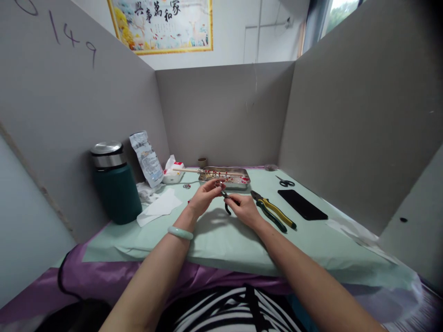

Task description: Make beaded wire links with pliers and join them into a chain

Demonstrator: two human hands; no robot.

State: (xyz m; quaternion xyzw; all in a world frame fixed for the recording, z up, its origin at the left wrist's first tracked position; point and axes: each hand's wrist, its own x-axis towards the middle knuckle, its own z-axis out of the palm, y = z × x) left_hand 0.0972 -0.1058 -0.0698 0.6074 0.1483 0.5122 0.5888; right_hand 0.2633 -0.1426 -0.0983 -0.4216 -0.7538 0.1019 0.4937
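My left hand [205, 197], with a pale green bangle [180, 233] at its wrist, pinches a small beaded piece of jewellery [218, 184] in front of the tray; its exact form is too small to make out. My right hand [244, 208] is closed round small dark-handled pliers [227, 209], whose tip meets the beaded piece at my left fingertips. Just behind both hands lies a metal tray [238, 186] holding red and gold beads. Another small beaded piece [187, 186] rests on the cloth to the left of the tray.
Large pliers [273, 211] with green and yellow handles, a black phone [302, 204] and scissors [285, 182] lie to the right. A dark green flask [117, 193], a silver pouch [147, 159], white paper [159, 207] and a tissue pack [173, 174] are left. Grey partitions [224, 110] enclose the table.
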